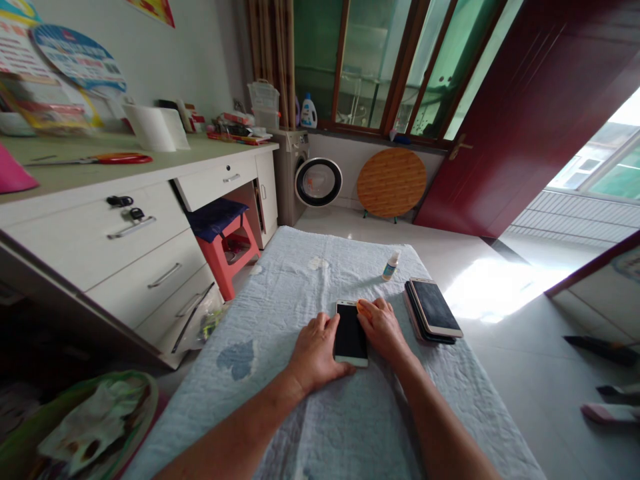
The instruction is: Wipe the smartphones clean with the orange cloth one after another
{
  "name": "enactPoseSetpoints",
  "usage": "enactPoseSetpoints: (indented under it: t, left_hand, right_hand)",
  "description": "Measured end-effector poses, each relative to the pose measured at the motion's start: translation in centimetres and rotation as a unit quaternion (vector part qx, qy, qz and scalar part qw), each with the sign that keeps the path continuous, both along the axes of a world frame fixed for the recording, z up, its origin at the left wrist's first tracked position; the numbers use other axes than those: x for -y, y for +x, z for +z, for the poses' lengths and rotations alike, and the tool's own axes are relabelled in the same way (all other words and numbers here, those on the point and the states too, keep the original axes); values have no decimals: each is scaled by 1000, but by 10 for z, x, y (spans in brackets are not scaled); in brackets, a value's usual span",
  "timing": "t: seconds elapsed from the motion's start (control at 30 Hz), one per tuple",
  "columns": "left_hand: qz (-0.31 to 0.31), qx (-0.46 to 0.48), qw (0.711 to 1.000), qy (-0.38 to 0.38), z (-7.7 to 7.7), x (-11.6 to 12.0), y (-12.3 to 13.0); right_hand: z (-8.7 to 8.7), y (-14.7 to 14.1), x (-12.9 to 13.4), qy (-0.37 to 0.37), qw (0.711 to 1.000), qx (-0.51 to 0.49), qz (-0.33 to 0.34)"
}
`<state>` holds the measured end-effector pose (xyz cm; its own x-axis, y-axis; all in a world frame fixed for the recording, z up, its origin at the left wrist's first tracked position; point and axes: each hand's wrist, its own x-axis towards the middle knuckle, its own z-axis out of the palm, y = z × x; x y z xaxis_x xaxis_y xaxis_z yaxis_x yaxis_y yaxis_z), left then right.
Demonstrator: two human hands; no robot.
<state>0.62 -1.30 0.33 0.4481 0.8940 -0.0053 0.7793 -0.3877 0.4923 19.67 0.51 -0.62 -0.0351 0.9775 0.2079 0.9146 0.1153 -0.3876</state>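
Observation:
A white-framed smartphone (351,337) with a dark screen lies face up on the pale blue cloth (290,287) of the table. My left hand (315,350) grips its left side, thumb along the lower edge and fingers near the upper left. At its upper right corner, my right hand (383,327) is closed on a small orange cloth (363,307), pressed against the phone; most of the cloth is hidden under the fingers. To the right lies a stack of phones (435,308). Beyond my right hand stands a small spray bottle (391,267) with a blue label.
Left of the table is a desk (215,160) with drawers, holding scissors (123,159) and a paper roll (155,128). A red stool (227,247) is tucked beneath it. A waste basket (145,393) stands at lower left. Behind are a washing machine (291,173) with its door ajar and a round wooden tabletop (391,182).

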Motion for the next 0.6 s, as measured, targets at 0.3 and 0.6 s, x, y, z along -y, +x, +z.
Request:
enactPoseSetpoints:
  t: [0.3,0.6]
  left_hand:
    - [-2,9,1000,-12,5,-1,0]
    - [-4,-2,1000,1,4,-1,1]
  right_hand:
    - [1,-16,-9,-9,999,30,9]
    - [10,-34,-8,-28,997,39,61]
